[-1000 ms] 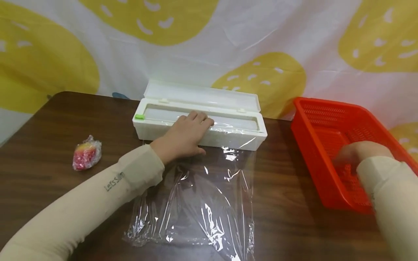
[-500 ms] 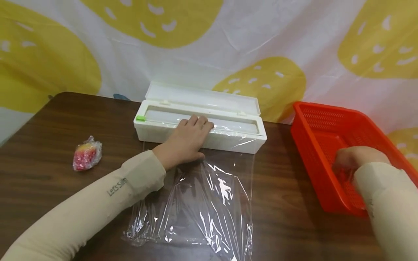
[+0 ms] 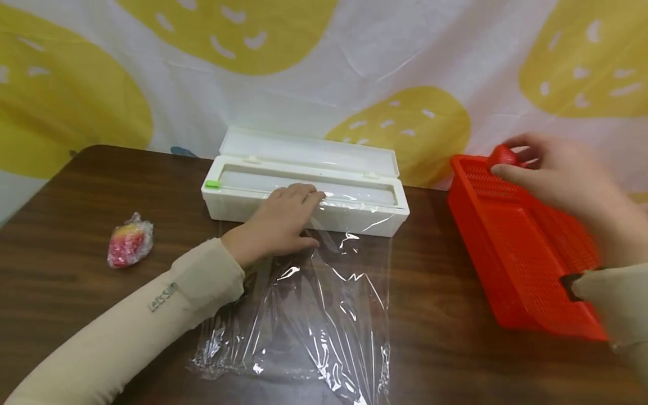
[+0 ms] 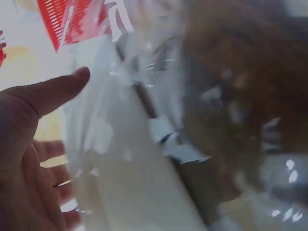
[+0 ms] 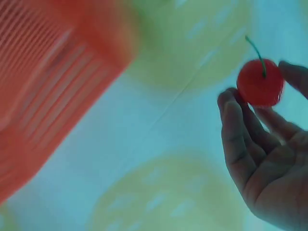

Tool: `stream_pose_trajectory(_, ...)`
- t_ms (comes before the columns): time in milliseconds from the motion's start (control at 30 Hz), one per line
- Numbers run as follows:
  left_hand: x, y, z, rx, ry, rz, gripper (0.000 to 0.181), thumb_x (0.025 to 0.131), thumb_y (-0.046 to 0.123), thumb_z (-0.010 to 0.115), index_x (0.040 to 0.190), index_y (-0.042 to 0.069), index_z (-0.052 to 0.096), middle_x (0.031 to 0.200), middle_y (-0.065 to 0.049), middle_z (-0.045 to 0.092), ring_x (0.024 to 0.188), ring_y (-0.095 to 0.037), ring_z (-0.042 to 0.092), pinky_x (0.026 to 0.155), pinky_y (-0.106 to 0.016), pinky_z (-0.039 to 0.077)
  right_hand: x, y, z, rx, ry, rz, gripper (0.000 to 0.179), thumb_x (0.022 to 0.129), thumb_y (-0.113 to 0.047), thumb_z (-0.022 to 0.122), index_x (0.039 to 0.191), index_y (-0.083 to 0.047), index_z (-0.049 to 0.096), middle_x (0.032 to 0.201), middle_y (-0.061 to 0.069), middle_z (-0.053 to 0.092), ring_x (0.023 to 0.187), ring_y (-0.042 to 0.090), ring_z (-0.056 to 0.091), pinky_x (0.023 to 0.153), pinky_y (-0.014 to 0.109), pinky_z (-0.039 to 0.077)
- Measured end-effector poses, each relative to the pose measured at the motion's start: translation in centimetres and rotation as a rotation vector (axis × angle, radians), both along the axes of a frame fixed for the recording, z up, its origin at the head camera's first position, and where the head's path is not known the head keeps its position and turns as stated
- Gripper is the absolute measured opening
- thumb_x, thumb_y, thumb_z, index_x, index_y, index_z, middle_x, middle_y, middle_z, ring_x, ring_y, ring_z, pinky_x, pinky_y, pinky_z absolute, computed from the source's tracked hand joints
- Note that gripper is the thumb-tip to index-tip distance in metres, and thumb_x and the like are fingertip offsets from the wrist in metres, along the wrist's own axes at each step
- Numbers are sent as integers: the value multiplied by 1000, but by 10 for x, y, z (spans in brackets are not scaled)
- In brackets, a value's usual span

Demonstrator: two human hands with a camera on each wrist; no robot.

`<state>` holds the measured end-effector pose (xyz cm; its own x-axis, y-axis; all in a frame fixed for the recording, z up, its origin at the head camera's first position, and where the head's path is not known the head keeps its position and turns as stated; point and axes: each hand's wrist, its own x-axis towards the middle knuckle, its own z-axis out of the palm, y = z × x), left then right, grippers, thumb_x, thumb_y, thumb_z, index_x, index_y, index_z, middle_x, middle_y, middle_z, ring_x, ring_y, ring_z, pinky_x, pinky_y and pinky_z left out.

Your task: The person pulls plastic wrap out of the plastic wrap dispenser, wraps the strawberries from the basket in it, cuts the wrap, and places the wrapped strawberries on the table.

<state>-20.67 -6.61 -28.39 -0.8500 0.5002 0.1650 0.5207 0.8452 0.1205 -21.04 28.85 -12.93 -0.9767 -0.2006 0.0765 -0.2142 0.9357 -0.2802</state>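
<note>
My right hand (image 3: 562, 180) is raised over the red basket (image 3: 476, 247) and pinches a red cherry (image 5: 261, 83) between thumb and fingers; its green stem shows in the right wrist view. My left hand (image 3: 278, 225) rests on the front edge of a white cling film box (image 3: 304, 211), fingers extended over the rim. Clear cling film (image 3: 314, 315) runs out of the box, under or beside that hand, and lies wrinkled on the table toward me. In the left wrist view, the film blurs much of the scene.
A film-wrapped red and yellow piece (image 3: 129, 242) lies on the brown table (image 3: 55, 270) at the left. The box's lid (image 3: 309, 151) stands raised against the patterned cloth (image 3: 283, 101) behind. A green slider (image 3: 213, 184) sits at the box's left end.
My right hand was down inside the red basket; it has risen up and away from me with the cherry in its fingers. My left hand has stayed on the box.
</note>
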Motion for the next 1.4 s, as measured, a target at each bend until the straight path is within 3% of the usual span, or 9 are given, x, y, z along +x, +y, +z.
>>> stream_pose_trajectory(200,14,0,12,48,-29,-36,72,88,42,62,145,7,36,152,-22,31,142,-37,28,118,-52,19,64,-108,-48,122,149,382,36,83,-27,69,117,-18,60,91,-3,68,80,14,63,69,32,50)
stream_pose_trajectory(333,35,5,18,152,99,-103,45,90,27,62,131,8,55,135,-16,55,125,-29,53,105,-44,42,101,-146,-101,242,218,597,35,75,-32,74,103,-19,57,77,-12,61,69,7,59,54,25,47)
stream_pose_trajectory(400,49,6,20,185,82,-131,27,89,22,63,115,13,65,114,-6,68,102,-21,65,85,-36,53,113,-155,-121,281,246,643,37,73,-35,75,98,-18,55,76,-10,61,70,9,61,53,26,47)
stream_pose_trajectory(500,70,5,23,179,-152,-142,8,85,21,64,92,23,68,86,7,68,74,-9,62,62,-29,50,124,-162,-139,297,281,681,38,70,-37,76,94,-17,53,78,-10,62,74,11,61,56,28,48)
stream_pose_trajectory(633,87,-4,19,242,-492,-201,11,78,13,66,85,22,63,77,8,64,66,-2,56,60,-22,47,131,-165,-147,255,354,721,37,69,-35,77,93,-18,55,82,-9,63,78,10,59,58,27,49)
stream_pose_trajectory(767,95,-16,9,382,-689,-268,22,74,8,69,92,14,58,81,6,65,66,-1,56,63,-18,48,136,-169,-152,238,400,772,33,70,-33,76,92,-19,56,85,-10,64,77,10,58,59,25,49)
stream_pose_trajectory(867,100,-20,1,446,-755,-263,32,71,12,77,95,12,56,82,6,65,63,-2,57,60,-19,49,139,-170,-158,224,421,786,32,70,-31,76,92,-19,56,84,-10,62,75,9,56,59,23,49)
stream_pose_trajectory(1167,113,-18,-17,409,-594,-183,30,66,24,83,83,22,59,73,16,67,55,4,49,55,-17,41,148,-170,-176,322,554,801,51,66,-54,73,100,-19,56,94,-7,59,81,10,57,61,23,49)
stream_pose_trajectory(1400,114,-16,-21,414,-580,-194,21,68,24,81,78,25,62,71,18,65,55,5,49,54,-17,41,155,-168,-179,440,639,771,70,60,-67,68,106,-16,55,97,0,57,83,15,55,58,24,45)
